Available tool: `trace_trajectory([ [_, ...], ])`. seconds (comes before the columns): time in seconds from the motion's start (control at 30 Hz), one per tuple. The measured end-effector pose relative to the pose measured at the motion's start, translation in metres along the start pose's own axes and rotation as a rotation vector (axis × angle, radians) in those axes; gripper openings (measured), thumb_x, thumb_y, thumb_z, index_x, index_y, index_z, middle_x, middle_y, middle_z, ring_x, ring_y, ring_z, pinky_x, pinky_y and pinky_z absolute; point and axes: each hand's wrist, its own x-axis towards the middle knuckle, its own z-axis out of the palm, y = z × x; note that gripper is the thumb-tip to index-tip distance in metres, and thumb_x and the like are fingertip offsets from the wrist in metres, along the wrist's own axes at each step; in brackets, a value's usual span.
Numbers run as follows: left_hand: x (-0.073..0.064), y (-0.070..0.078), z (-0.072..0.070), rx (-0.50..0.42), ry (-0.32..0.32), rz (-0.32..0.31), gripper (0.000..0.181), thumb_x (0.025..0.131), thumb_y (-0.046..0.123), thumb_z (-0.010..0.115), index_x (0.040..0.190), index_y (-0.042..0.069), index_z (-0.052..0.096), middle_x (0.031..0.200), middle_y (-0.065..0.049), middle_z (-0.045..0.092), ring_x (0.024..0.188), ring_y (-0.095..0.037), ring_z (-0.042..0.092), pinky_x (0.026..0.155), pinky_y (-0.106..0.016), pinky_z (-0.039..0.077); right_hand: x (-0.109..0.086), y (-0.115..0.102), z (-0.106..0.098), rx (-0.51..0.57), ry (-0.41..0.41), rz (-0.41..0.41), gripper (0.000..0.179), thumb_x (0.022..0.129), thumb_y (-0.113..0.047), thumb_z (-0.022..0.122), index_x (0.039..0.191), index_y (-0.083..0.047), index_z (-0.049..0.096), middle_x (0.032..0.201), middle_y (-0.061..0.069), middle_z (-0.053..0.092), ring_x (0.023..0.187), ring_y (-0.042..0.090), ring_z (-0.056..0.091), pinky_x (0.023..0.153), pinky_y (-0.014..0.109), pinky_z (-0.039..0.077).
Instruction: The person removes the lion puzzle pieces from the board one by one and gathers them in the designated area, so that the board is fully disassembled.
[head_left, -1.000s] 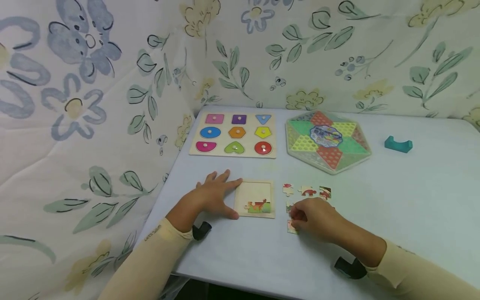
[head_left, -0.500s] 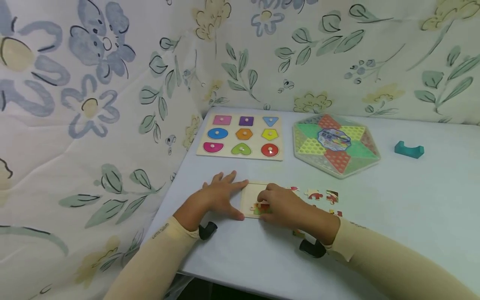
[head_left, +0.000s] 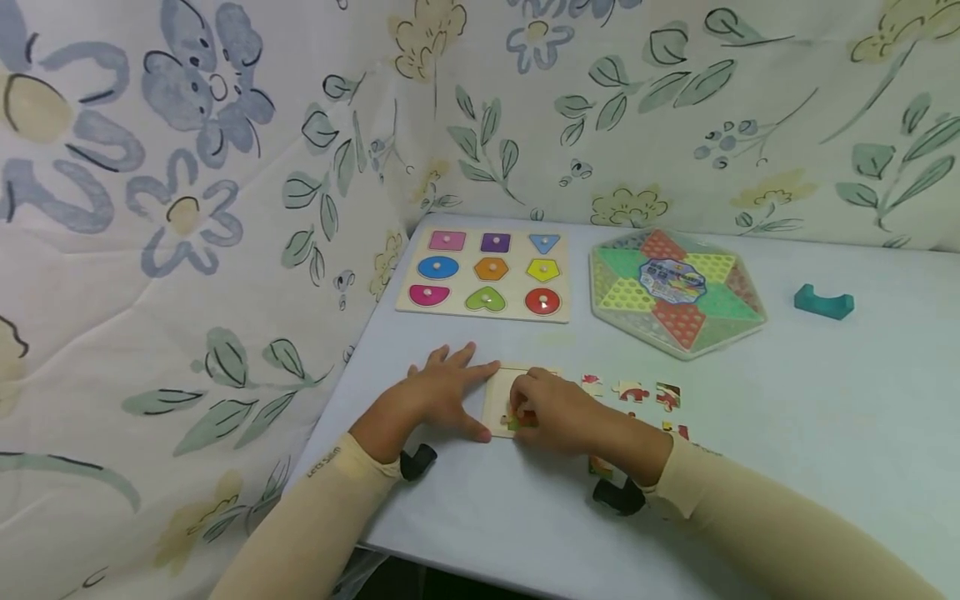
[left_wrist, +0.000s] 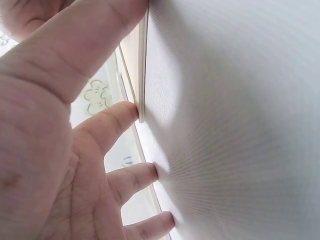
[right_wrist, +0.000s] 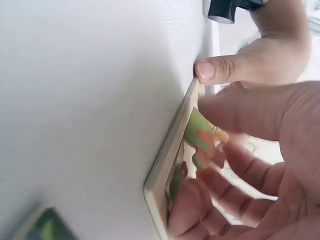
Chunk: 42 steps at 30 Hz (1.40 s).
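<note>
A small wooden puzzle tray (head_left: 493, 407) lies near the table's left front. My left hand (head_left: 442, 396) is spread beside it, thumb and index fingertip touching its left edge. Over the tray my right hand (head_left: 558, 415) pinches a green and orange puzzle piece (right_wrist: 202, 137) between thumb and fingers, tilted up from the tray in the right wrist view. Another piece (right_wrist: 175, 185) lies in the tray, partly behind a finger. From the head, the right hand covers most of the tray's lower right. In the left wrist view, the left fingers (left_wrist: 120, 125) are straight and apart.
Several loose puzzle pieces (head_left: 632, 392) lie to the right of the tray, some hidden under the right arm. Behind are a shape-knob board (head_left: 480, 312) and a hexagonal game board (head_left: 720, 312). A teal curved block (head_left: 823, 303) sits at the right.
My right hand has moved left from the loose pieces to over the tray, with a puzzle piece in its fingers. My left hand stays at the tray's edge. The head view has shifted slightly.
</note>
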Motion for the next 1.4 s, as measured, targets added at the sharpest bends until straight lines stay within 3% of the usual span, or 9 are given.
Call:
trace_trajectory([
  [0.17, 0.002, 0.000, 0.002, 0.010, -0.003, 0.005, 0.106, 0.070, 0.056, 0.089, 0.158, 0.047, 0.031, 0.173, -0.001, 0.012, 0.158, -0.040, 0.004, 0.117, -0.076, 0.017, -0.002, 0.007, -0.002, 0.105, 0.031, -0.029, 0.013, 0.092, -0.015, 0.077, 0.093, -0.021, 0.065, 0.083, -0.009, 0.060, 0.082, 0.013, 0.055, 0.075, 0.029, 0.051],
  [0.37, 0.004, 0.001, 0.003, 0.004, -0.011, 0.010, 0.106, 0.070, 0.057, 0.089, 0.158, 0.048, 0.031, 0.174, -0.001, 0.011, 0.158, -0.040, 0.003, 0.117, -0.076, 0.016, -0.010, 0.014, -0.014, 0.188, 0.045, -0.023, 0.009, 0.094, -0.015, 0.075, 0.093, -0.020, 0.068, 0.082, -0.010, 0.063, 0.079, 0.012, 0.058, 0.074, 0.028, 0.052],
  [0.5, 0.004, 0.002, 0.004, 0.004, -0.009, 0.016, 0.105, 0.070, 0.057, 0.089, 0.158, 0.047, 0.031, 0.173, -0.002, 0.011, 0.158, -0.041, 0.004, 0.116, -0.077, 0.016, -0.029, 0.028, -0.030, 0.206, 0.051, 0.021, 0.008, 0.095, -0.015, 0.074, 0.093, -0.020, 0.069, 0.083, -0.008, 0.065, 0.080, 0.012, 0.059, 0.073, 0.029, 0.053],
  [0.63, 0.003, 0.001, 0.004, 0.008, -0.001, 0.021, 0.105, 0.071, 0.056, 0.089, 0.158, 0.046, 0.032, 0.173, -0.003, 0.012, 0.158, -0.041, 0.004, 0.116, -0.078, 0.016, -0.058, 0.051, -0.042, 0.236, 0.041, 0.076, 0.007, 0.095, -0.014, 0.073, 0.094, -0.018, 0.068, 0.082, -0.003, 0.066, 0.073, 0.014, 0.060, 0.063, 0.027, 0.054],
  [0.73, 0.003, -0.001, 0.003, 0.011, 0.002, 0.026, 0.105, 0.071, 0.056, 0.089, 0.159, 0.045, 0.032, 0.173, -0.004, 0.012, 0.158, -0.042, 0.004, 0.115, -0.078, 0.017, -0.078, 0.067, -0.043, 0.216, 0.043, 0.080, 0.008, 0.094, -0.013, 0.074, 0.093, -0.018, 0.067, 0.080, -0.004, 0.065, 0.070, 0.013, 0.060, 0.061, 0.025, 0.053],
  [0.93, 0.001, -0.005, 0.002, 0.002, 0.000, 0.032, 0.104, 0.072, 0.056, 0.088, 0.159, 0.044, 0.032, 0.173, -0.005, 0.011, 0.157, -0.043, 0.004, 0.114, -0.079, 0.016, -0.104, 0.084, -0.034, 0.161, 0.026, 0.111, 0.012, 0.091, -0.016, 0.079, 0.092, -0.020, 0.068, 0.081, -0.011, 0.063, 0.078, 0.010, 0.058, 0.068, 0.022, 0.050],
  [1.07, 0.002, -0.007, 0.003, 0.009, 0.006, 0.030, 0.104, 0.072, 0.057, 0.088, 0.159, 0.044, 0.032, 0.173, -0.004, 0.012, 0.157, -0.043, 0.004, 0.114, -0.079, 0.017, -0.111, 0.085, -0.025, 0.146, 0.031, 0.143, 0.012, 0.090, -0.016, 0.079, 0.090, -0.021, 0.068, 0.079, -0.011, 0.063, 0.077, 0.009, 0.057, 0.067, 0.022, 0.050],
  [1.4, 0.006, -0.004, 0.005, 0.009, 0.015, 0.043, 0.104, 0.071, 0.057, 0.088, 0.158, 0.045, 0.033, 0.173, -0.003, 0.013, 0.157, -0.043, 0.005, 0.114, -0.079, 0.017, -0.117, 0.079, -0.016, -0.021, 0.103, 0.145, 0.015, 0.086, -0.018, 0.083, 0.088, -0.023, 0.070, 0.080, -0.013, 0.059, 0.076, 0.009, 0.052, 0.068, 0.026, 0.048],
])
